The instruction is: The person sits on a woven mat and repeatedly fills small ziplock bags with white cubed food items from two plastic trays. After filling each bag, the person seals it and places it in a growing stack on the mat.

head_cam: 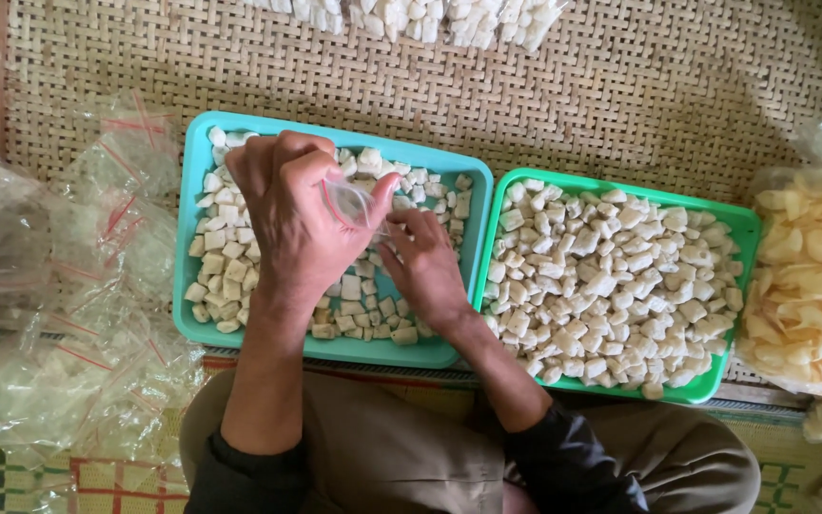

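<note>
Hands over a tray of white pieces

Hands work above two trays that sit side by side on a woven mat (620, 86). The left hand (297, 219) is raised over the teal tray (192, 314) and is closed around a small clear bag (349, 202), which it pinches between thumb and fingers; the mouth of the bag faces to the right hand. The right hand (425, 266) is lower, with the fingers bent down among the white pieces (230, 257) in the teal tray, just below the bag. I cannot tell if it is holding a piece, because the fingertips are hidden between the pieces and the bag.

The teal tray is filled only partly: the pieces lie mostly along the left side, the top and the bottom edge, and bare tray floor shows near the hands. The green tray (744, 224) touches it on the right and is full with the same pieces, small, pale and roughly cubic.

On the left of the trays lies a loose pile of empty clear bags (97, 286) with red closing strips. On the right edge stands a big clear sack of yellow chips (811, 276), near the green tray. More white pieces lie on the mat at the top edge. At the bottom are the knees in brown trousers (382, 457) and dark sleeves.
</note>
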